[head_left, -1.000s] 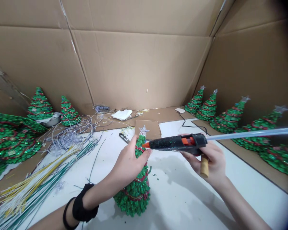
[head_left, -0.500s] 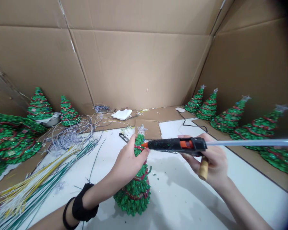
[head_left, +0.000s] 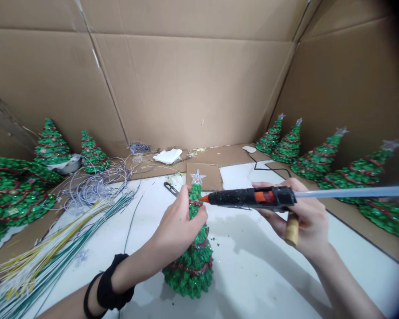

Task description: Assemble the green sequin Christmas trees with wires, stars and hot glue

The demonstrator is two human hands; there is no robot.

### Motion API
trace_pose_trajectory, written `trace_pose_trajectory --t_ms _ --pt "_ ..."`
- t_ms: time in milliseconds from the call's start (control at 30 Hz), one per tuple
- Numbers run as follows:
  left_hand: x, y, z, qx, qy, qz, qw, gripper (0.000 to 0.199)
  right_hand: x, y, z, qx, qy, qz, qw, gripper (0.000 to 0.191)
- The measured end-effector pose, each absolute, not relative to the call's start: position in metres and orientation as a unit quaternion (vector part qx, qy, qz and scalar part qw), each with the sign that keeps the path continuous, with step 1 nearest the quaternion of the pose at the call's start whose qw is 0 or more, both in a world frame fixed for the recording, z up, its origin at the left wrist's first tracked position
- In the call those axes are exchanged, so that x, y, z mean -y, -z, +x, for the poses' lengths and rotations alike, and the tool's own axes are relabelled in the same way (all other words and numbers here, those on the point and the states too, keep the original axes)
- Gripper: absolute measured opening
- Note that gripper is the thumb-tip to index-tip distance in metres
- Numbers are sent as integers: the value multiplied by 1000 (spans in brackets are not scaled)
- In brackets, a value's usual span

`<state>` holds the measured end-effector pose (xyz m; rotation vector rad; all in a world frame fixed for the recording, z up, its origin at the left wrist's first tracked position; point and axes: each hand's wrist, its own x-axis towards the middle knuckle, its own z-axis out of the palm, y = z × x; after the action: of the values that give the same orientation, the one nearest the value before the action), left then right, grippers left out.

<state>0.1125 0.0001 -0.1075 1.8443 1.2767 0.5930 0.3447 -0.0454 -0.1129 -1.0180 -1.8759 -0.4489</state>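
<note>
A small green tree point(head_left: 189, 270) with red garland stands upright on the white table, topped by a clear star point(head_left: 197, 177). My left hand point(head_left: 181, 221) grips its upper part from the left, thumb in front. My right hand point(head_left: 302, 217) is closed around a black glue gun point(head_left: 249, 197) held level. The gun's orange nozzle point(head_left: 205, 199) is at the red garland near the tree's top. A long translucent glue stick point(head_left: 352, 192) sticks out of its back. Below the gun hangs a tan cylindrical piece point(head_left: 291, 229), partly covered by my right fingers.
Several finished trees point(head_left: 319, 157) line the right side, and more trees point(head_left: 93, 153) stand at the left. Yellow, white and green strands point(head_left: 60, 243) lie left of my forearm, below tangled wire point(head_left: 96, 186). White paper point(head_left: 168, 156) and a cardboard square point(head_left: 204, 175) lie behind the tree.
My right hand has shifted right with the glue gun, and the nozzle is slightly further right. The held tree's base has also moved right, and more of its upper part shows.
</note>
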Motion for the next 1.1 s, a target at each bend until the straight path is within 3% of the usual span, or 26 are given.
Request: trace_pose_trajectory --t_ms 167,433,1100 --pt "-1 106 113 -483 -250 745 388 36 47 110 344 752 200 -421 466 21" --pt "0 108 111 -479 -246 746 390 47 45 111 342 759 188 -420 461 23" --pt "4 106 111 -466 -244 747 407 46 44 108 344 758 191 -414 466 13"
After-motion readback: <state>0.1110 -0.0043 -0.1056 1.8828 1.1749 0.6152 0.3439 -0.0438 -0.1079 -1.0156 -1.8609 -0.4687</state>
